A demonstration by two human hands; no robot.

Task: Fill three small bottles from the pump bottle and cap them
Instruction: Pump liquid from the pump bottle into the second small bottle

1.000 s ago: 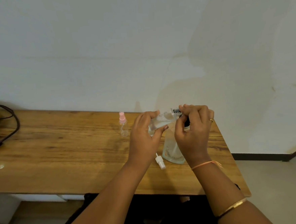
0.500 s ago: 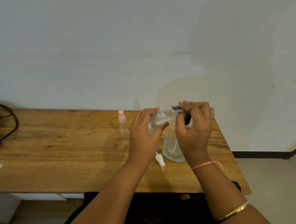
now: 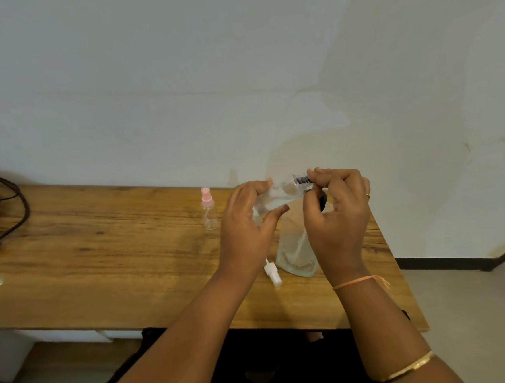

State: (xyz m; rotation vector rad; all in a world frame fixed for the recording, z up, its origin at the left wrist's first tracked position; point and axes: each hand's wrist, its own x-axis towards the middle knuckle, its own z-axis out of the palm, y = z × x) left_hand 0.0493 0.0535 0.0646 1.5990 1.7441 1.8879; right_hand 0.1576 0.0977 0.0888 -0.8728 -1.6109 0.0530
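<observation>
Head view: the left hand (image 3: 245,230) grips a small bottle (image 3: 275,197), tipped sideways above the table (image 3: 99,247). The right hand (image 3: 336,215) pinches the black cap (image 3: 302,179) at its neck. Beneath them stands the pump bottle (image 3: 294,248). A white sprayer (image 3: 272,272) lies just beside it, and a pink-capped bottle (image 3: 208,209) stands upright further left.

The left hand (image 3: 247,221) and right hand (image 3: 336,215) have raised the small bottle (image 3: 275,197) slightly. The right fingers (image 3: 328,175) have shifted on its cap (image 3: 302,179).
</observation>
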